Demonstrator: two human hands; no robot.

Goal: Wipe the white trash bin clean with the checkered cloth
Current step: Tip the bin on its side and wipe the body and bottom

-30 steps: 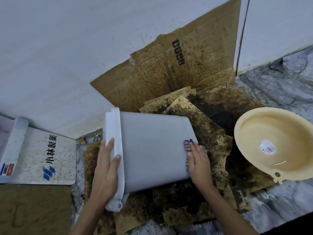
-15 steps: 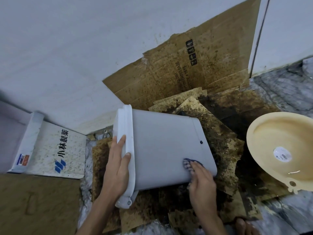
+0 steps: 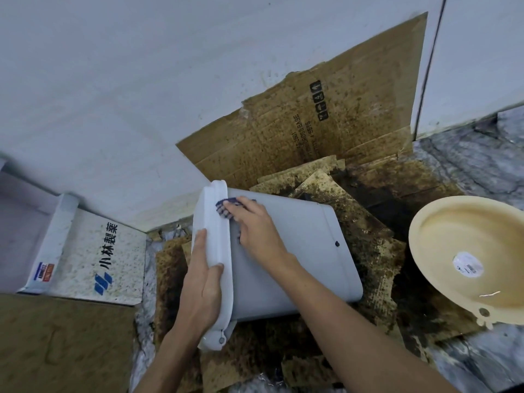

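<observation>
The white trash bin (image 3: 306,256) lies tipped on its side on stained cardboard, its rim and lid to the left and its base to the right. My left hand (image 3: 202,282) grips the rim at the lower left, thumb over the edge. My right hand (image 3: 256,225) presses the blue-and-white checkered cloth (image 3: 224,207) against the bin's side, right beside the rim near the top. Most of the cloth is hidden under my fingers.
A cream plastic basin (image 3: 470,259) leans at the right. A large mouldy cardboard sheet (image 3: 317,129) stands against the white wall. A white box with blue print (image 3: 99,253) lies at the left. Dark wet cardboard pieces (image 3: 377,236) cover the marble floor around the bin.
My right hand has slid the cloth from the bin's base end across its side up to the rim. My left hand still holds the rim.
</observation>
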